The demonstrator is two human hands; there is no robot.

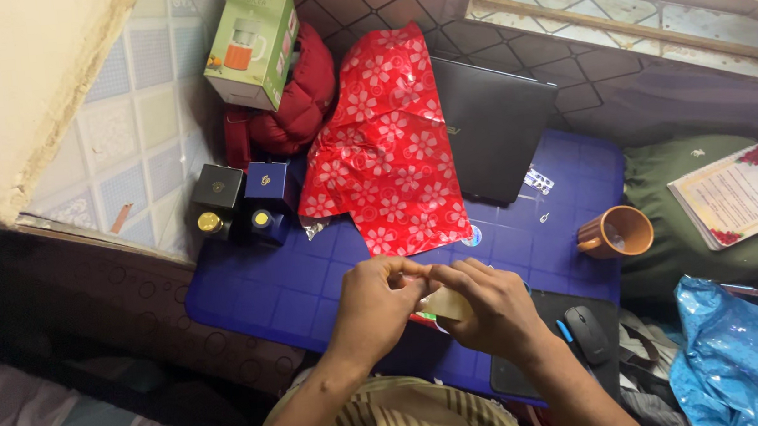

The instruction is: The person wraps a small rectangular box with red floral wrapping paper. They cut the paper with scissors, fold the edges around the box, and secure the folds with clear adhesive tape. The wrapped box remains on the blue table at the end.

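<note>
My left hand [376,301] and my right hand [490,308] meet above the near edge of a blue table [267,291]. Together they pinch a small pale, beige piece [446,303], mostly hidden by the fingers; what it is I cannot tell. A crumpled sheet of red wrapping paper with white flowers [384,148] lies just beyond the hands, partly over a closed black laptop [495,125].
Two dark boxes with gold-capped bottles [241,202] stand at the table's left. A green and white carton [252,41] rests on a red cushion. An orange mug [618,231] sits right, a black mouse [585,334] on a pad, a blue plastic bag [748,359] lower right.
</note>
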